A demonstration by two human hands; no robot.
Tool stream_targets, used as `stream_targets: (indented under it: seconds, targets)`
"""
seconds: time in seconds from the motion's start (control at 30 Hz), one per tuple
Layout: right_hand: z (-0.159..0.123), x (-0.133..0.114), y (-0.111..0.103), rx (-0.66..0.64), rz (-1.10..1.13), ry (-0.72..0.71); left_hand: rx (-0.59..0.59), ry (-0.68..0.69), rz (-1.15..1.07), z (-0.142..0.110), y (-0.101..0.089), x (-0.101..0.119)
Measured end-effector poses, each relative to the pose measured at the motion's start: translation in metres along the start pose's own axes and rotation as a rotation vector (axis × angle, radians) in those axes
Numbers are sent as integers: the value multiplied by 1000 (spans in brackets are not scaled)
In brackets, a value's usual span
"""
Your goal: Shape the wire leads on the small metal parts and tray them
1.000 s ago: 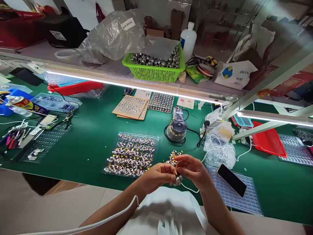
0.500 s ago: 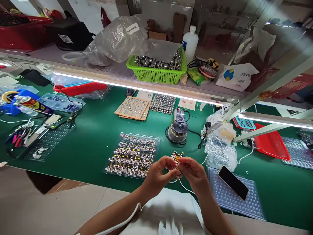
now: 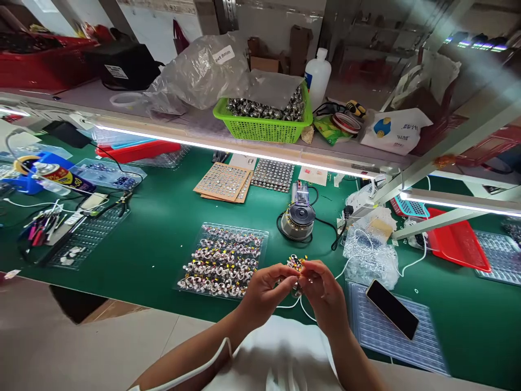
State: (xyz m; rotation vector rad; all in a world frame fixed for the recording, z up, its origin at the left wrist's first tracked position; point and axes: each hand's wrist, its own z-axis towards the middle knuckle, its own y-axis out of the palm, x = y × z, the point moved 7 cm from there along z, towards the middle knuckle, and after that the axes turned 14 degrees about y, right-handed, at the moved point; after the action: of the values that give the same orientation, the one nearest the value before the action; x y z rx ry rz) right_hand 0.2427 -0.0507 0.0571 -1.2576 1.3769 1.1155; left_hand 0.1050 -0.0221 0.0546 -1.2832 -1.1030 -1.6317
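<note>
My left hand [image 3: 264, 288] and my right hand [image 3: 321, 290] meet over the front edge of the green table, fingertips pinched together on a small metal part [image 3: 296, 289] with a white wire trailing from it. Just behind the fingers lies a small pile of similar parts [image 3: 295, 262] with yellow and black bits. To the left of my hands stands a clear tray [image 3: 223, 259] filled with rows of the same small parts.
A black phone [image 3: 392, 308] lies on a clear gridded tray [image 3: 391, 331] to the right. A round metal device [image 3: 298, 220] with a black cable sits behind. A bag of white wires [image 3: 368, 255], a red tray [image 3: 458, 244] and a green basket of steel balls [image 3: 264, 117] are farther off.
Both hands have stayed together on the part, shifting slightly up and away over the table; the fingers have reworked their pinch. The camera has tilted a little.
</note>
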Motion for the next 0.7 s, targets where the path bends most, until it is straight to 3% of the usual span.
stream_targets:
  seconds: [0.1, 0.27, 0.4, 0.53, 0.6, 0.7]
  targets:
    - [0, -1, -3, 23, -141, -62, 10, -100, -122, 0, 2, -2]
    - [-3, -8, -2, 94, -343, -205, 44, -30, -87, 5, 4, 5]
    - [-2, 1, -5, 180, -245, -39, 37, -52, -117, 7, 8, 1]
    - [-1, 10, -3, 127, 30, 124, 5, -62, -163, 12, 9, -3]
    - [0, 9, -3, 95, 36, 127, -17, -41, -154, 14, 9, -2]
    - [1, 3, -7, 85, -128, 41, -27, -55, -151, 14, 9, -1]
